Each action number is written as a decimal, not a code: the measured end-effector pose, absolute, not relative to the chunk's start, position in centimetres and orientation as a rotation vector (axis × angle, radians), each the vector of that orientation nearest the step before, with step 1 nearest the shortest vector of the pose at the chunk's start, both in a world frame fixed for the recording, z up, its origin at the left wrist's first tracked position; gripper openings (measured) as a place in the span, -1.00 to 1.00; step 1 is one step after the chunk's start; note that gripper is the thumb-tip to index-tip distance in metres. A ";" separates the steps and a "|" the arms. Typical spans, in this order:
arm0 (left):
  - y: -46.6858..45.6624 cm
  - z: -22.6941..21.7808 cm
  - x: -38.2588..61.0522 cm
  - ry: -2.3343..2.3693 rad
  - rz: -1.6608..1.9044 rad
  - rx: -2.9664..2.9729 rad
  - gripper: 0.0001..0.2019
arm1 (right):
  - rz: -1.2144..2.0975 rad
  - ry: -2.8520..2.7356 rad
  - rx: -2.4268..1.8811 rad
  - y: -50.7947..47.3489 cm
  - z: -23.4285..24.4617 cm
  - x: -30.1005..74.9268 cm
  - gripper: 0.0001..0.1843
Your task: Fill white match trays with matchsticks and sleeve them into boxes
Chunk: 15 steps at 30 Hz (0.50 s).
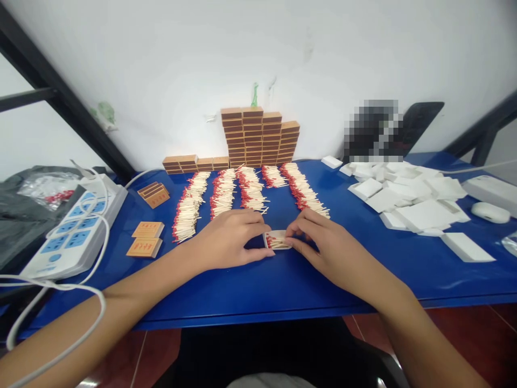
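Observation:
A small white matchbox tray (281, 247) lies on the blue table near its front, with red-tipped matches (276, 240) inside. My left hand (236, 237) grips the tray's left end between thumb and fingers. At the tray's right end, my right hand (317, 237) has thumb and fingertips pinched together on the matches; whether they also press the tray's wall I cannot tell. Just beyond my hands, loose matches lie in several rows, among them a long row (304, 188) on the right and another row (189, 205) on the left.
Stacked matchboxes (262, 137) stand against the wall. Matchbox covers (145, 245) lie at left beside a white power strip (76, 231) with looped cables. White empty trays (420, 199) are heaped at right near a white earphone case (490, 212). The table's front edge (258, 322) runs before me.

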<state>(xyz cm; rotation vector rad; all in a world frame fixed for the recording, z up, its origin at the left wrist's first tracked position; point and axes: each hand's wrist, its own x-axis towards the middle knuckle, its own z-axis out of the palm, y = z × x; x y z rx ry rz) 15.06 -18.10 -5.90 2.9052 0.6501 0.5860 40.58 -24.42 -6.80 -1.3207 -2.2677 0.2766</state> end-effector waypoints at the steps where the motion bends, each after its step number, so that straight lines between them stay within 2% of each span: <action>1: -18.1 -5.9 15.1 0.650 0.587 2.906 -0.66 | 0.282 -2.272 -1.315 -24.4 -6.8 40.5 -0.95; 9: -18.2 -5.8 15.1 0.617 0.609 2.912 -0.69 | 0.326 -2.222 -1.285 -24.2 -6.8 39.6 -0.93; 15: -18.1 -5.8 15.0 0.646 0.612 2.912 -0.68 | 0.188 -1.988 -1.390 -25.0 -7.5 45.5 -0.87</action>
